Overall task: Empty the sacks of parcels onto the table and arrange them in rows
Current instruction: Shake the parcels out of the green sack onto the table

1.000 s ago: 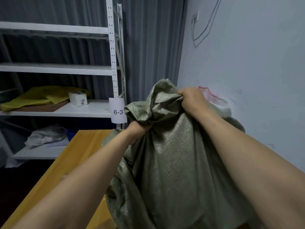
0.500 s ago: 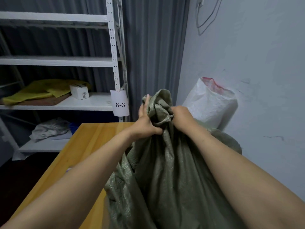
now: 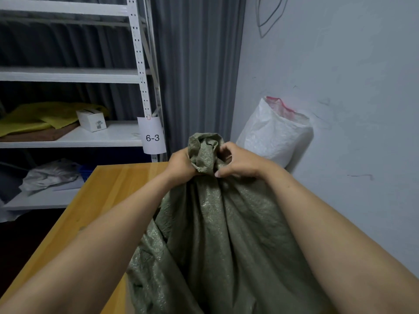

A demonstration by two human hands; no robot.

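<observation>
Both hands, left (image 3: 181, 165) and right (image 3: 238, 163), grip the sack (image 3: 222, 234) neck; over the bench (image 3: 108, 191) right edge, parcels could spill off.

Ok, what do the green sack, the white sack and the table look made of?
The green sack: probably woven plastic, dull olive, with a fine glinting weave and stiff creases. The white sack: likely woven plastic too, slightly glossy, grainy weave showing. The table: wood or wood-look laminate, smooth satin, with lengthwise grain streaks; I cannot tell which.

both hands (image 3: 181, 165) gripping green sack (image 3: 217, 234) neck, wooden table (image 3: 108, 191)
</observation>
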